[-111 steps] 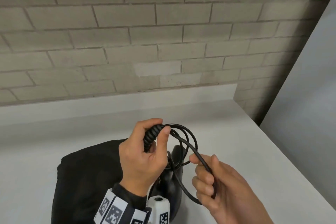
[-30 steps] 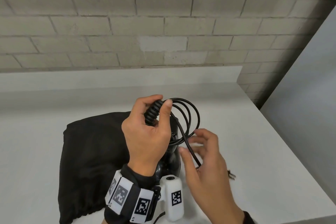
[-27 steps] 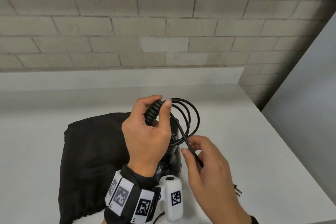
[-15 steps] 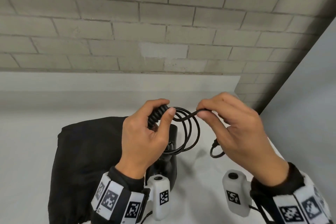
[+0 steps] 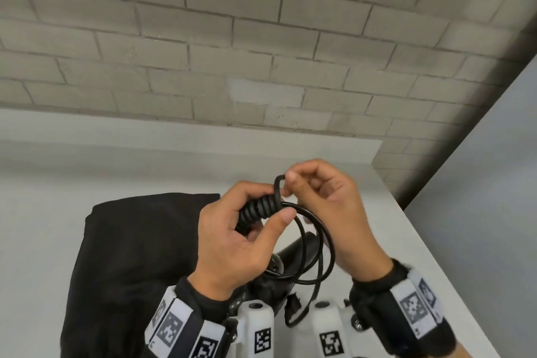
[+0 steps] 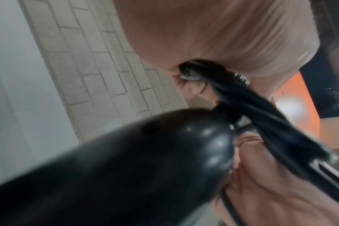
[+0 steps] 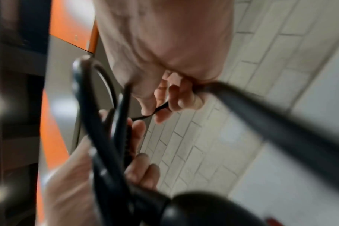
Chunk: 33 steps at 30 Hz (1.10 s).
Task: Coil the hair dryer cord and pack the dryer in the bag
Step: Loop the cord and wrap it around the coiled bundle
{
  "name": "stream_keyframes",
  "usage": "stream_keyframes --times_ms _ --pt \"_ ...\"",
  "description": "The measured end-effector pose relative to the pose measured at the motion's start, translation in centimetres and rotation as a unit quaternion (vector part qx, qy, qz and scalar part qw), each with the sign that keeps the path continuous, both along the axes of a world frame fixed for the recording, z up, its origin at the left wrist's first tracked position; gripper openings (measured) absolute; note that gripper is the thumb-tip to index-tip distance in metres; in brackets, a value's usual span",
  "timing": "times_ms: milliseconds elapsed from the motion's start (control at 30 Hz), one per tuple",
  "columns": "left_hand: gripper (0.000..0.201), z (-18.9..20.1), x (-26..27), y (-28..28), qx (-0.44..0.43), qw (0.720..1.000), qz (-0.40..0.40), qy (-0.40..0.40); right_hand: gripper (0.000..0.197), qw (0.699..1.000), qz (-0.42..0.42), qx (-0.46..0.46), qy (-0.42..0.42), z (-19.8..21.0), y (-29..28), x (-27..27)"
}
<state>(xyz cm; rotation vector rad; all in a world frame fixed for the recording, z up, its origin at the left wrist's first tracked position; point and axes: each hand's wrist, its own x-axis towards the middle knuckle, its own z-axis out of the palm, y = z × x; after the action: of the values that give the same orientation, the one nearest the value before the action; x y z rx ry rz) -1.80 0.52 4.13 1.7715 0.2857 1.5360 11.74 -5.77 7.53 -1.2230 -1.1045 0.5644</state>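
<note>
My left hand (image 5: 270,203) grips the ribbed black base of the cord (image 5: 255,209) together with the gathered cord loops (image 5: 319,244), held above the white table. My right hand (image 5: 287,183) pinches a strand of cord right at the left thumb and bends it over the ribbed part. The black hair dryer (image 5: 293,253) hangs under the left hand, mostly hidden; it fills the left wrist view (image 6: 126,168). The short free cord end (image 5: 299,317) dangles between my wrists. The black bag (image 5: 130,256) lies flat on the table to the left.
The white table (image 5: 421,270) runs against a grey brick wall (image 5: 261,52) at the back. Its right edge slants down to the right, with a grey floor or panel (image 5: 494,183) beyond it.
My right hand has slid along the cord, lifted it up and leftwards to the left hand's fingertips, adding a loop. The loose tail has shortened and left the table.
</note>
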Motion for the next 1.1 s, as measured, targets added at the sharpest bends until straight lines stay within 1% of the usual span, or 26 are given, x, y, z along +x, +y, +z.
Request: stream_keyframes --times_ms 133,200,233,267,300,367,400,467,567,633,700,733,767,833,867,900,933,967,1000,1033,1100 --pt "0.027 0.1 0.1 -0.1 0.01 0.998 0.047 -0.034 0.025 0.998 0.007 -0.02 0.059 -2.0 -1.1 -1.0" --pt "0.027 0.2 0.2 0.1 0.005 0.998 0.059 -0.037 0.042 0.997 0.033 -0.006 0.074 -2.3 -1.8 -1.2" --pt "0.027 0.2 0.3 0.3 0.003 0.997 0.067 -0.035 0.053 0.997 0.05 -0.003 0.066 -2.3 -2.1 -1.4" --pt "0.028 0.2 0.3 0.4 -0.002 0.996 0.078 -0.032 0.057 0.997 0.059 -0.007 0.05 -2.3 -2.3 -1.5" --pt "0.029 0.2 0.4 0.6 -0.011 0.996 0.087 -0.031 0.054 0.998 0.061 -0.019 0.03 -2.3 -2.4 -1.7" --pt "0.029 0.1 0.6 0.8 -0.032 0.994 0.096 -0.033 0.033 0.998 0.046 -0.049 0.0 -2.5 -2.5 -2.0" --pt "0.03 0.1 0.7 0.8 -0.043 0.994 0.097 -0.033 0.024 0.997 0.035 -0.064 -0.002 -2.6 -2.5 -2.1" --pt "0.03 0.2 1.0 0.9 -0.065 0.993 0.089 -0.031 0.015 0.996 0.031 -0.088 0.001 -2.5 -2.4 -1.8" --pt "0.022 0.2 1.3 1.2 -0.097 0.992 0.073 -0.028 0.01 0.992 0.051 -0.117 -0.02 -1.7 -2.1 -0.9" --pt "0.021 0.4 1.5 1.4 -0.13 0.989 0.059 -0.034 0.012 0.989 0.05 -0.129 -0.054 -1.2 -1.8 -0.4" --pt "0.024 0.6 1.8 1.5 -0.16 0.985 0.051 -0.041 0.013 0.986 0.013 -0.119 -0.116 -1.3 -1.3 -0.2" --pt "0.025 0.7 1.9 1.6 -0.169 0.983 0.052 -0.044 0.017 0.982 -0.034 -0.106 -0.155 -1.7 -1.0 -0.4" --pt "0.026 0.8 2.0 1.7 -0.175 0.982 0.055 -0.048 0.026 0.972 -0.101 -0.085 -0.194 -2.2 -0.7 -0.7" --pt "0.023 0.9 2.3 1.7 -0.185 0.979 0.063 -0.056 0.047 0.938 -0.246 -0.008 -0.242 -3.4 -0.1 -1.5" --pt "0.022 1.0 2.4 1.7 -0.189 0.978 0.068 -0.058 0.05 0.912 -0.299 0.038 -0.276 -3.9 0.2 -1.9" --pt "0.021 1.1 2.6 1.6 -0.195 0.976 0.073 -0.06 0.046 0.881 -0.33 0.076 -0.33 -4.5 0.5 -2.2" --pt "0.021 1.2 2.7 1.6 -0.2 0.975 0.079 -0.062 0.038 0.849 -0.34 0.102 -0.39 -5.2 0.9 -2.5" --pt "0.02 1.3 2.8 1.6 -0.204 0.973 0.085 -0.065 0.028 0.828 -0.336 0.116 -0.434 -5.7 1.2 -2.6" --pt "0.02 1.4 2.8 1.7 -0.207 0.972 0.093 -0.068 0.018 0.82 -0.329 0.118 -0.454 -6.1 1.5 -2.6" --pt "0.019 1.4 2.8 1.8 -0.209 0.97 0.099 -0.072 0.012 0.821 -0.321 0.114 -0.458 -6.3 1.7 -2.7" --pt "0.018 1.4 2.8 2.3 -0.206 0.969 0.109 -0.081 0.009 0.829 -0.31 0.107 -0.453 -6.4 2.2 -2.7"
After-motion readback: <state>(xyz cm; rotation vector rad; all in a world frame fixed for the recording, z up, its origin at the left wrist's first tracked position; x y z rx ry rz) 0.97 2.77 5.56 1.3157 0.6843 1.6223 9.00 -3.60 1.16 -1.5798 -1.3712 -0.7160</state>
